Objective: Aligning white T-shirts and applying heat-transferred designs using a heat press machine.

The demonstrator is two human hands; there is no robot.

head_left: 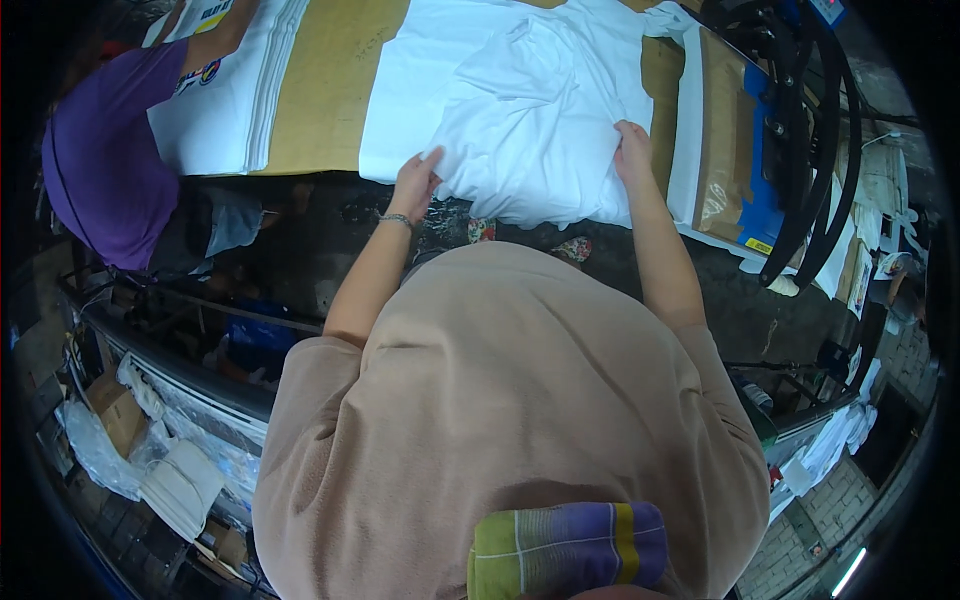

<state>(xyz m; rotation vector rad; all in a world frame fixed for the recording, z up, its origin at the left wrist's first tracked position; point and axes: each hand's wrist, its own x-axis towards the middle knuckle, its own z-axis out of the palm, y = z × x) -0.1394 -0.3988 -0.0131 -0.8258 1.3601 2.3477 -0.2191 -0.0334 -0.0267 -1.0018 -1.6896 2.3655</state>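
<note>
A crumpled white T-shirt (pixel 535 110) lies in loose folds on the table, its lower part hanging over the near edge. My left hand (pixel 417 184) is closed on the shirt's near left side, thumb and fingers pinching the cloth. On the right side, my right hand (pixel 632 152) grips the shirt's edge between thumb and fingers. Under the loose shirt, flat white fabric (pixel 385 130) shows at the left; whether it is one piece or several layers I cannot tell.
Brown cardboard (pixel 315 100) covers the table. A person in a purple shirt (pixel 115 160) works at the left beside a stack of white cloth (pixel 225 125). At the right stand a taped brown board (pixel 725 140) and a machine with curved black arms (pixel 825 150).
</note>
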